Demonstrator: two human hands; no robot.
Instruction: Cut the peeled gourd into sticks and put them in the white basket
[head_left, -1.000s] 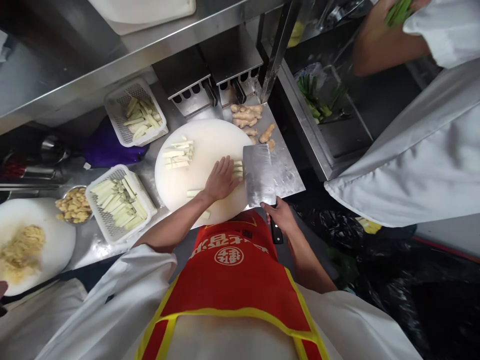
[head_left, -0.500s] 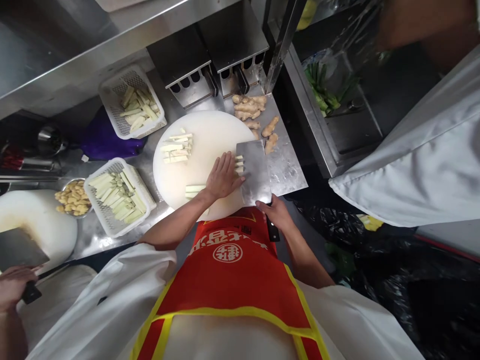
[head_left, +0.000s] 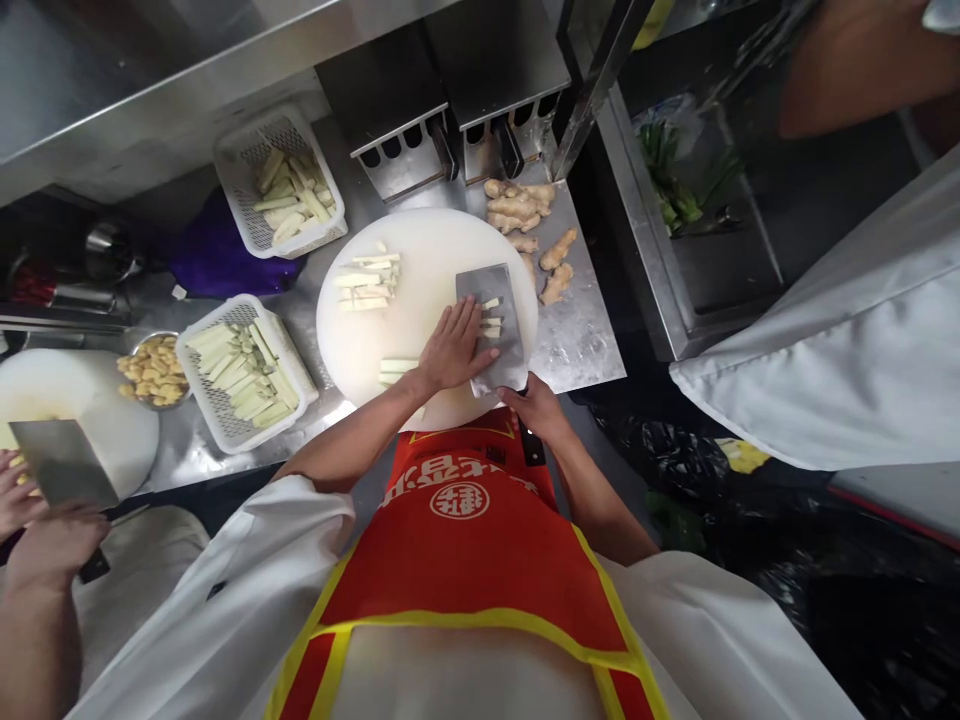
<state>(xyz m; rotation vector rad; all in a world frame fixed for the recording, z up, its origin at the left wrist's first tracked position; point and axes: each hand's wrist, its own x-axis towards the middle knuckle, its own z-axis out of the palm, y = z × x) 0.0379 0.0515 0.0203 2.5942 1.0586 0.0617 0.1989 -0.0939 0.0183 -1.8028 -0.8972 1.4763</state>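
My right hand (head_left: 538, 408) grips the dark handle of a cleaver (head_left: 501, 362), whose wide blade lies flat over the right part of a round white cutting board (head_left: 435, 260). Several short pale vegetable pieces (head_left: 492, 322) rest on the blade. My left hand (head_left: 451, 348) lies flat at the blade's left edge, fingers stretched out and thumb pointing across the blade, beside those pieces. A pile of pale cut vegetable sticks (head_left: 369, 280) sits on the board's upper left. A few greenish sticks (head_left: 397, 368) lie by my left wrist, partly covered by it.
Ginger roots (head_left: 519, 208) lie right of the board. On the left stand two white baskets, an upper one (head_left: 225, 160) and a lower one (head_left: 201, 405), holding vegetable sticks, and a bowl of yellowish pieces (head_left: 154, 372). A co-worker's hand (head_left: 64, 540) holds another cleaver (head_left: 64, 460). Knife racks (head_left: 401, 165) stand behind.
The cleaver has shifted left on the board, and the short pieces formerly beside its blade now lie on it. My left hand stays at the blade's edge. The co-worker's cleaver has moved right.
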